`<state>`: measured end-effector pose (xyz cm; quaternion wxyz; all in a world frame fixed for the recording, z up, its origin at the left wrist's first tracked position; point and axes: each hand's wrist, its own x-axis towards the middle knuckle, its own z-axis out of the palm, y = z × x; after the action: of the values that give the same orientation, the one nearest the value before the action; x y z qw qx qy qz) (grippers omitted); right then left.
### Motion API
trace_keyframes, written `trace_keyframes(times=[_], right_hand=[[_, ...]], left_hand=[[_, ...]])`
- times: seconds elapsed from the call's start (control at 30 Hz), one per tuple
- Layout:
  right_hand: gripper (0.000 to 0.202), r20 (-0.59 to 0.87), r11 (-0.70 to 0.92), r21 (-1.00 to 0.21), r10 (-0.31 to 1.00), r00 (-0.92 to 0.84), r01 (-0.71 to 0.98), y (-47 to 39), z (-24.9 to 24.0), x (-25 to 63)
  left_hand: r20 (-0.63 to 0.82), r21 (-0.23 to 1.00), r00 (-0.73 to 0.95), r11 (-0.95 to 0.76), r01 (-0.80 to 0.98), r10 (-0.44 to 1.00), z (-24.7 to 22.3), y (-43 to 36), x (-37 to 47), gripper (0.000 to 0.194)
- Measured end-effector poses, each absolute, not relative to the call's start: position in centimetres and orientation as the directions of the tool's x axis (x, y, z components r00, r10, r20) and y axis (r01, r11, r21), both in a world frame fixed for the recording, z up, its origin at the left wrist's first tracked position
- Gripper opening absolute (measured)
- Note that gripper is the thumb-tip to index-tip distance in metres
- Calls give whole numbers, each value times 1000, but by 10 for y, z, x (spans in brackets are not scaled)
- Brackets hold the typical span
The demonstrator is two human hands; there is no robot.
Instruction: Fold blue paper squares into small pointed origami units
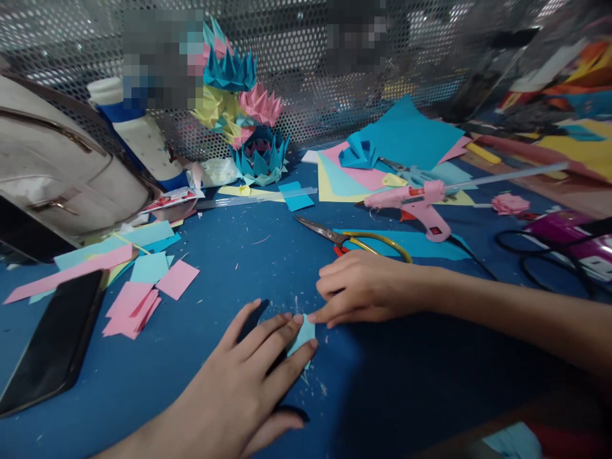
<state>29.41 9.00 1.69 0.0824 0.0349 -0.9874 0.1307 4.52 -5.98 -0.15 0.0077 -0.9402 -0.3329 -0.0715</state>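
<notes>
A small folded piece of light blue paper (306, 330) lies on the blue table in front of me. My left hand (265, 366) is spread over it, the fingertips resting flat on the paper and holding it down. Much of the paper is hidden under those fingers. From the right, my right hand (366, 287) reaches in with its fingers curled, and one fingertip touches the paper's upper right corner. Just beyond that hand lie scissors (351, 240) with yellow and red handles, on a strip of darker blue paper (430, 244).
At the left are a phone (55, 338), pink paper squares (131, 309), paper strips (95, 264), a white bag (67, 153) and a glue bottle (129, 131). Folded-paper flowers (261, 156) stand behind. A pink glue gun (415, 204) and coloured sheets (406, 137) lie at the right.
</notes>
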Motion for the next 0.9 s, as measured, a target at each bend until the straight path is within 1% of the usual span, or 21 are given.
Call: trace_keyframes(times=[0.07,0.13,0.23,0.3,0.4,0.53,0.7,0.8,0.9], right_hand=[[27,193,979,-175,-70,-979,-104,88,15,294],[26,231,990,-55,-113,-966,-129,85,13,292],[32,254,981,116,-183,-950,-158,79,11,288],[34,249,967,182,-221,-943,-179,75,12,286],[30,269,955,230,-245,-931,-185,71,14,282],[22,289,957,239,-233,-928,-166,69,16,276],[22,261,975,188,-162,-952,-114,68,13,271],[21,236,992,108,-93,-967,-69,67,10,270],[22,241,999,-19,-24,-970,-29,66,8,269]], left_hand=[[147,52,760,-772,633,633,-1,-60,46,63],[162,67,753,-768,637,638,0,-61,46,59],[148,68,757,-770,634,636,2,-62,46,57],[138,67,757,-769,636,638,3,-62,46,56],[173,70,755,-773,631,633,4,-62,45,54],[181,81,752,-772,631,634,4,-62,44,55],[186,91,748,-770,632,637,5,-62,46,53],[200,97,739,-764,638,643,4,-63,47,52],[205,79,741,-765,639,640,4,-63,46,54]])
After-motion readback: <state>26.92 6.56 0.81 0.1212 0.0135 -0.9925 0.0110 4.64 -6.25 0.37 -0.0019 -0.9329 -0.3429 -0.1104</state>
